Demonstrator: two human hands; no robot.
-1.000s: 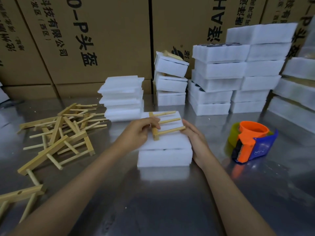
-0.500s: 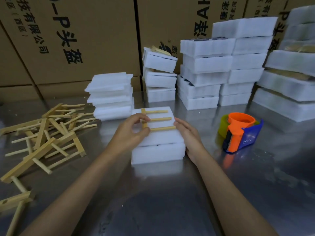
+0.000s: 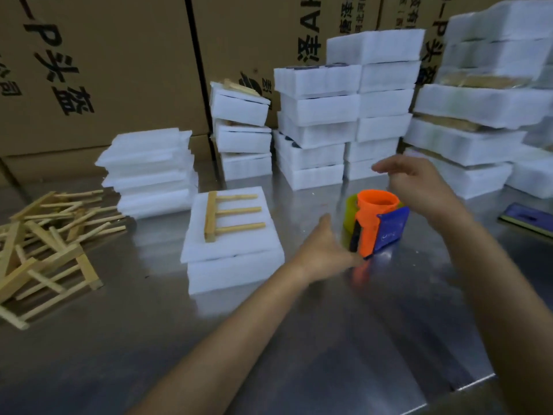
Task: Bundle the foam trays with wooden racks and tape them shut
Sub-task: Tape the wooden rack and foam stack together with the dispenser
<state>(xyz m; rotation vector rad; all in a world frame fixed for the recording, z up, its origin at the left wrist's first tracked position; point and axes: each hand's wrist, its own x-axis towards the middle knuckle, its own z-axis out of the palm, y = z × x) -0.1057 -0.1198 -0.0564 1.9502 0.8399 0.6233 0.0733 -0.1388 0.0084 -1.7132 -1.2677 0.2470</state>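
Note:
A white foam tray stack (image 3: 236,265) lies on the steel table with a foam lid on top. On the lid rests a wooden rack (image 3: 230,214) with three prongs pointing right. An orange and blue tape dispenser (image 3: 375,223) stands to the right of the stack. My left hand (image 3: 324,250) is open beside the dispenser's left side, fingers close to its base. Hovering just above and behind the dispenser is my right hand (image 3: 419,181), fingers apart, holding nothing.
Loose wooden racks (image 3: 45,244) are piled at the left. A stack of foam lids (image 3: 149,169) sits behind the tray. Stacks of finished foam bundles (image 3: 344,115) line the back and right. Cardboard boxes (image 3: 104,70) form the back wall. A dark flat object (image 3: 526,215) lies far right.
Both hands have let go of the foam stack and rack and moved right to the tape dispenser. The view has shifted right.

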